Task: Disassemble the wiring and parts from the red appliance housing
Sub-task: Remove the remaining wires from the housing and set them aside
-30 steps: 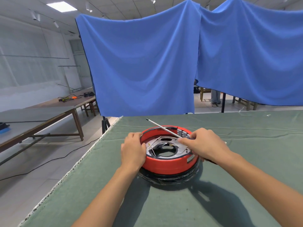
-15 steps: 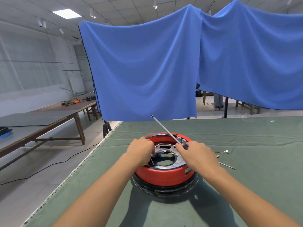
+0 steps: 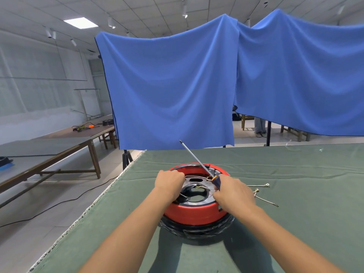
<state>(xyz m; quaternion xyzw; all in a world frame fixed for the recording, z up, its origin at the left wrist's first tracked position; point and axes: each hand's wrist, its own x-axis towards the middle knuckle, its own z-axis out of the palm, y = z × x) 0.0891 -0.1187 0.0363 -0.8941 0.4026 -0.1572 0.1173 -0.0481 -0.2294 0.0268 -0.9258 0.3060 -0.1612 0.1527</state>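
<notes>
Shifted since earlier: left hand (image 3: 169, 182) now curls inside the round red housing (image 3: 195, 212) on green cloth table (image 3: 295, 223); grasp unclear. Right hand (image 3: 233, 195) grips screwdriver (image 3: 199, 162), shaft angled up. Housing holds metal plate (image 3: 197, 191), thin wires (image 3: 204, 187). Loose wires (image 3: 262, 191) beside.

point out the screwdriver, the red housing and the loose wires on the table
screwdriver (image 3: 194, 158), head view, middle of its metal shaft
red housing (image 3: 195, 212), head view, near outer wall
loose wires (image 3: 265, 200), head view, the nearer wire, right of the housing
</notes>
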